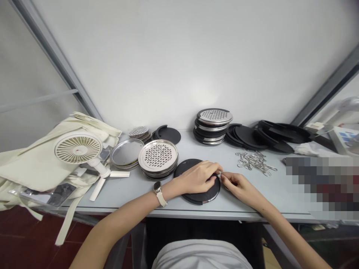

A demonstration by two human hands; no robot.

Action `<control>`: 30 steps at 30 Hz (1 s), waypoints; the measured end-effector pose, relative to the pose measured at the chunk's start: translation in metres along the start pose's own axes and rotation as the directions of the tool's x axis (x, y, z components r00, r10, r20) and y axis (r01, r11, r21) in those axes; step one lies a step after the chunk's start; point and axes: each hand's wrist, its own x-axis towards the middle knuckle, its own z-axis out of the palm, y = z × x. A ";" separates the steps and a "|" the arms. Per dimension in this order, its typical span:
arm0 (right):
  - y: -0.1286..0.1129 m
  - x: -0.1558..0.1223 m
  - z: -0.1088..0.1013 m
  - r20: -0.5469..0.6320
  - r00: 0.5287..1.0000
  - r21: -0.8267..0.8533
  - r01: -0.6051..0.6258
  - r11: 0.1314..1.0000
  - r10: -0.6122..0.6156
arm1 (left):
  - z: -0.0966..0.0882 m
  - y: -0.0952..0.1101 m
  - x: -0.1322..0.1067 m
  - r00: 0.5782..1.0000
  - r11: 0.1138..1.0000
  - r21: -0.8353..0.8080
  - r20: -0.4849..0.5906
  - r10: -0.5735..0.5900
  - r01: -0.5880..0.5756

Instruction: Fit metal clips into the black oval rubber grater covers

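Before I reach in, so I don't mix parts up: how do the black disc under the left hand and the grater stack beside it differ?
The black disc is partly covered by the left hand; the grater stack has an uncovered top. The black disc lies lower than the grater stack, whose top is silvery and perforated. Both look round.

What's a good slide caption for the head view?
Left hand over a black disc, right hand at its edge, near metal grater plates and wire loops.

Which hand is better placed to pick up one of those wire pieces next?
Probably the right hand: it is nearer the wire pieces. The left hand is farther off, over the black disc.
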 end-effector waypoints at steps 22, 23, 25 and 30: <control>-0.001 0.001 0.000 -0.002 1.000 -0.076 0.004 0.997 -0.004 | 0.002 0.001 -0.001 0.999 0.997 -0.070 -0.017 -0.028 0.027; -0.001 0.002 0.001 -0.005 1.000 -0.076 0.000 0.997 0.000 | 0.003 0.000 -0.001 1.000 0.998 -0.067 -0.018 -0.021 0.020; -0.001 0.002 0.001 -0.013 1.000 -0.074 -0.005 0.997 0.004 | 0.003 0.000 0.000 1.000 0.999 -0.051 -0.023 -0.009 0.008; -0.001 0.002 0.001 -0.015 1.000 -0.058 -0.020 0.998 0.019 | 0.002 0.001 0.000 0.999 1.000 -0.019 -0.029 -0.018 0.017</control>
